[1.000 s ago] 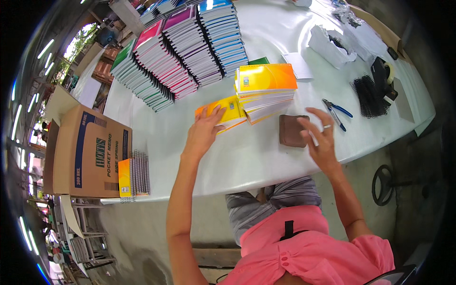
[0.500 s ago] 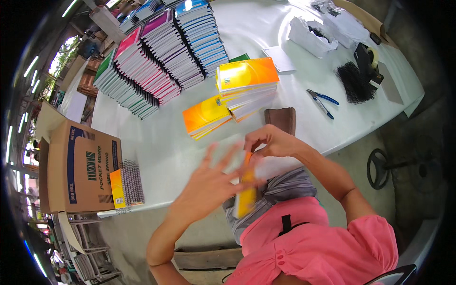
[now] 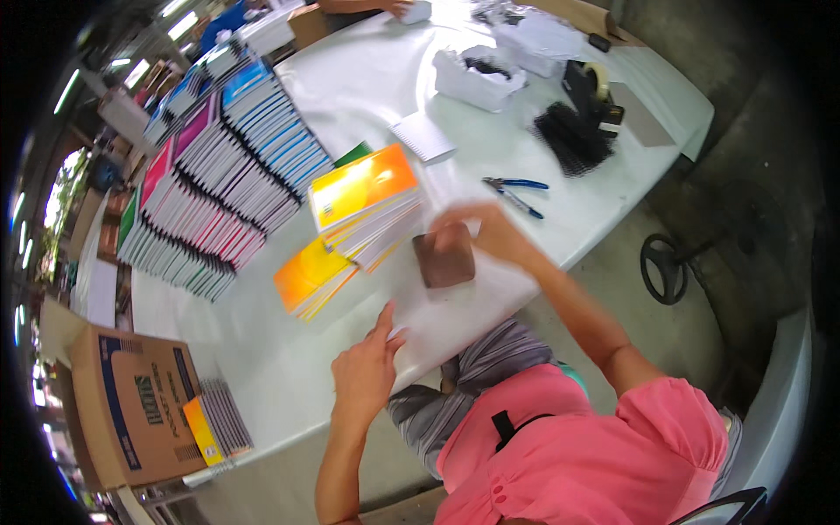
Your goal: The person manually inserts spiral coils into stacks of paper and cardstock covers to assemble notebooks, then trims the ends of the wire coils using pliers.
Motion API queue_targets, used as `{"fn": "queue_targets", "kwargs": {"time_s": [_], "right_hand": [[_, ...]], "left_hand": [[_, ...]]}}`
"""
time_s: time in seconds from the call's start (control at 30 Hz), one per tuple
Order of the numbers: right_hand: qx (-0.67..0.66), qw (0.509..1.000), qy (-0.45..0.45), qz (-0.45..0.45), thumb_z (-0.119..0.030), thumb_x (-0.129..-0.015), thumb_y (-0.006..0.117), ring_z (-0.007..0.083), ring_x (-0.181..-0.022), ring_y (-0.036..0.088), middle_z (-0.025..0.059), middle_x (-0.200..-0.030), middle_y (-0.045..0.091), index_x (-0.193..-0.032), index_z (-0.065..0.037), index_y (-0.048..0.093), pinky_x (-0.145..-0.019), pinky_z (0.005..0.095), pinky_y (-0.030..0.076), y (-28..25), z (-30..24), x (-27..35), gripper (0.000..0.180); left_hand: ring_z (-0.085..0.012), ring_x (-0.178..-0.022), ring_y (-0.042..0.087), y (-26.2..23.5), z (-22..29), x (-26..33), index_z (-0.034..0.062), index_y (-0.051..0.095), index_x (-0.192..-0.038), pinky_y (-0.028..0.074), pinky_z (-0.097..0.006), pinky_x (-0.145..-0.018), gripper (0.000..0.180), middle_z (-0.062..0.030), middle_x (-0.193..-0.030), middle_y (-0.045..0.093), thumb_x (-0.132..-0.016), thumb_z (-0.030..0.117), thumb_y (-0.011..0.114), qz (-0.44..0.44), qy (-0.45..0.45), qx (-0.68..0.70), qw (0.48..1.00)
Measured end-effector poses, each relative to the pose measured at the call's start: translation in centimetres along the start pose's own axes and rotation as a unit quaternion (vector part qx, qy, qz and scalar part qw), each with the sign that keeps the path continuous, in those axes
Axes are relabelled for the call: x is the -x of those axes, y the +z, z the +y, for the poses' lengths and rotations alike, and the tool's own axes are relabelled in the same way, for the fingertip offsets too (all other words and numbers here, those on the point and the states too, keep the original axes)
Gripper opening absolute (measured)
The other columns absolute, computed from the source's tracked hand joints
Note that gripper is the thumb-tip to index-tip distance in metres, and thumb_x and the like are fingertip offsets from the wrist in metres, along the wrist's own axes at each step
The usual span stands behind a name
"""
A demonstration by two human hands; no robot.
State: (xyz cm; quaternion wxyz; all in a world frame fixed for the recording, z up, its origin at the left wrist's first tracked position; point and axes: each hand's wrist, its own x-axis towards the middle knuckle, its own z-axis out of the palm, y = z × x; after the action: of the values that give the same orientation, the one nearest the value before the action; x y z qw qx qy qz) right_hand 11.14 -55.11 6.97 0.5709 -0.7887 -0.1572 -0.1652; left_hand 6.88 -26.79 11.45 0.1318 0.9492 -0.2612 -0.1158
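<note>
My left hand (image 3: 364, 374) hovers by the table's near edge, its index finger pointing out and the other fingers curled. A small whitish bit shows between finger and thumb; what it belongs to is hidden. My right hand (image 3: 479, 229), smeared by motion, reaches over the far edge of a brown block (image 3: 446, 264); whether it grips the block cannot be told. Just left of that hand stands a stack of yellow-orange pocket notebooks (image 3: 363, 184), fanned at the sides. A lower pile of the same notebooks (image 3: 313, 276) leans against it.
Tall stacks of spiral notebooks (image 3: 219, 166) fill the far left. An open carton (image 3: 144, 394) stands near left, with spiral-bound memo pads (image 3: 219, 422) beside it. Blue-handled pliers (image 3: 518, 191), black wire spirals (image 3: 573, 140), a white bag (image 3: 479, 80) and a small pad (image 3: 423, 136) lie to the right.
The view has turned. My hands have parted: the yellow notebook between them is out of sight, the left hand has drawn back, and the right has reached out to the brown block.
</note>
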Motion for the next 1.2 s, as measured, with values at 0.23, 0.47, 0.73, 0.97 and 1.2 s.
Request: {"fn": "queue_targets", "kwargs": {"time_s": [0.23, 0.47, 0.73, 0.97, 1.2], "right_hand": [[0.674, 0.693, 0.092, 0.238, -0.017, -0.077, 0.068, 0.0253, -0.090, 0.060, 0.0117, -0.093, 0.066, -0.081, -0.008, 0.070, -0.076, 0.0451, 0.041, -17.7, 12.9, -3.9, 0.011], [0.649, 0.738, 0.121, 0.143, -0.003, -0.080, 0.057, 0.0307, -0.099, 0.060, 0.0141, -0.100, 0.064, -0.099, -0.005, 0.064, -0.074, 0.0464, 0.047, -18.6, 12.7, -4.1, 0.020], [0.394, 0.915, -0.034, 0.084, -0.007, -0.088, 0.064, 0.0258, -0.076, 0.063, 0.0074, -0.092, 0.063, -0.104, -0.009, 0.070, -0.069, 0.0368, 0.051, -9.1, 1.7, -2.7, 0.017], [0.011, 0.994, 0.009, -0.112, 0.004, -0.077, 0.074, 0.0182, -0.082, 0.059, 0.0047, -0.090, 0.061, -0.102, -0.008, 0.072, -0.071, 0.0309, 0.049, 3.7, -3.8, 1.7, 0.028], [-0.069, 0.983, 0.013, -0.172, 0.004, -0.077, 0.073, 0.0214, -0.076, 0.057, 0.0073, -0.085, 0.061, -0.100, -0.006, 0.071, -0.067, 0.0345, 0.048, 4.8, -2.9, 1.3, 0.025]], "left_hand": [[-0.0360, -0.071, 0.066, -0.1, 0.8, -1.3, 0.0174, 0.048, -0.141, 0.050, -0.045, -0.061, 0.047, -0.0125, -0.092, 0.071, -0.097, 0.029, 0.055, -0.006, 0.053, -0.009, 0.999], [-0.0373, -0.073, 0.066, 0.4, 0.1, -1.3, 0.0192, 0.046, -0.144, 0.050, -0.046, -0.067, 0.049, -0.0123, -0.099, 0.071, -0.096, 0.022, 0.055, 0.004, 0.031, 0.019, 0.999], [-0.0370, -0.074, 0.066, 0.7, -0.7, -1.7, 0.0185, 0.043, -0.145, 0.049, -0.047, -0.063, 0.051, -0.0121, -0.091, 0.071, -0.096, 0.031, 0.055, 0.032, 0.033, -0.001, 0.999], [-0.0363, -0.076, 0.069, 0.3, -0.8, -2.4, 0.0177, 0.046, -0.140, 0.052, -0.047, -0.059, 0.051, -0.0130, -0.117, 0.067, -0.098, 0.045, 0.049, 0.024, 0.048, -0.044, 0.998], [-0.0363, -0.075, 0.069, 0.2, -0.8, -2.6, 0.0166, 0.046, -0.140, 0.051, -0.047, -0.057, 0.052, -0.0125, -0.112, 0.068, -0.097, 0.045, 0.050, 0.040, 0.057, -0.038, 0.997]]}}
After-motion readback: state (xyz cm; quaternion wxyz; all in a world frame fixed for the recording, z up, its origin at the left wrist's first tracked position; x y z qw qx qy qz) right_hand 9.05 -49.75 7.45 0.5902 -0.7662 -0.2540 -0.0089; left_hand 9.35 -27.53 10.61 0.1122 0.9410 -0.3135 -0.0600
